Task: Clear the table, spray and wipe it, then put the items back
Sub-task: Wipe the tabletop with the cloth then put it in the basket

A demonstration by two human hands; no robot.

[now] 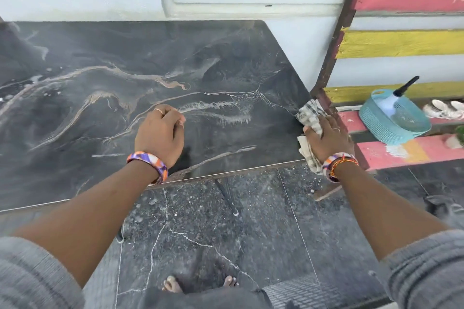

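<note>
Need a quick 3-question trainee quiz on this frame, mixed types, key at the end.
1. True or false: the spray bottle stands on the table.
2. Which of the hands presses the checked cloth at the table's right edge? A) left hand B) right hand
3. Fill in: the spray bottle sits in a teal ____ on the striped bench.

Key:
1. False; it is in the basket, off the table.
2. B; the left hand rests on the tabletop, fingers curled, holding nothing.
3. basket
</note>
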